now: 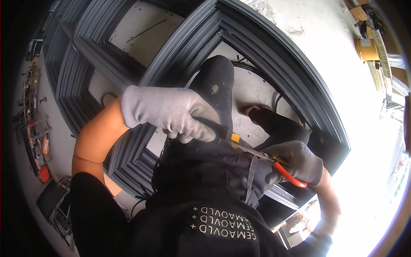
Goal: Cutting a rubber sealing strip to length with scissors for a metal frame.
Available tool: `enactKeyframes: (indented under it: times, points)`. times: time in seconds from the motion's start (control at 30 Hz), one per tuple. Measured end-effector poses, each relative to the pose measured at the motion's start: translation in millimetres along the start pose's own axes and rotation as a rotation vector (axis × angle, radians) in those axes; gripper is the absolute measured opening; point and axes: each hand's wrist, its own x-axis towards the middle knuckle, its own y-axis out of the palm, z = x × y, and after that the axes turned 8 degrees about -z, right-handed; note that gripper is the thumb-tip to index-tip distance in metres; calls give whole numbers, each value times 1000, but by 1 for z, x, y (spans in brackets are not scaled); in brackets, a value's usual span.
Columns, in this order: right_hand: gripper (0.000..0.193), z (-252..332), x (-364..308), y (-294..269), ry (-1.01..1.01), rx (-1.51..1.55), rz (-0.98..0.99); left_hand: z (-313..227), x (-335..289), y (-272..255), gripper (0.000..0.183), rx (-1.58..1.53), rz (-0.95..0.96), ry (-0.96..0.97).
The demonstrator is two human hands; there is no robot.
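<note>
My left hand (171,113), in a grey knitted glove, is closed on a short black strip (218,129) that sticks out past its fingers. My right hand (295,160), gloved alike, grips a pair of scissors (292,175) with orange-red handles. Their metal blades point left toward the strip, and the tips lie at or very near its end; I cannot tell whether they touch it. A small yellow piece (235,140) shows beside the blades, its kind unclear. Both hands are in front of my waist, over my dark clothes.
Stacked dark grey profile frames (274,47) surround my legs, with more frames (81,73) to the left. Small black scraps lie on the pale floor (248,92) inside them. A yellow bucket (367,49) stands far right. Shelves of clutter (32,103) line the far left.
</note>
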Motion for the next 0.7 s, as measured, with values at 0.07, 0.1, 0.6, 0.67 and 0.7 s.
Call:
enactKeyframes:
  times: [0.07, 0.1, 0.6, 0.67, 0.7]
  points:
    - [55, 0, 0, -1, -41, -14, -9, -4, -1, 4, 40, 62, -8, -3]
    - [58, 1, 0, -1, -47, -19, -4, -6, -2, 5, 41, 125, -18, -8]
    - [53, -2, 4, 2, -327, -242, -132, 4, 9, -1, 34, 107, 88, 87]
    - [50, -1, 4, 2, -354, -261, -158, 15, 22, -8, 30, 10, 124, 23]
    - [47, 1, 4, 1, -387, -308, -180, 18, 26, -11, 26, -86, 160, -40]
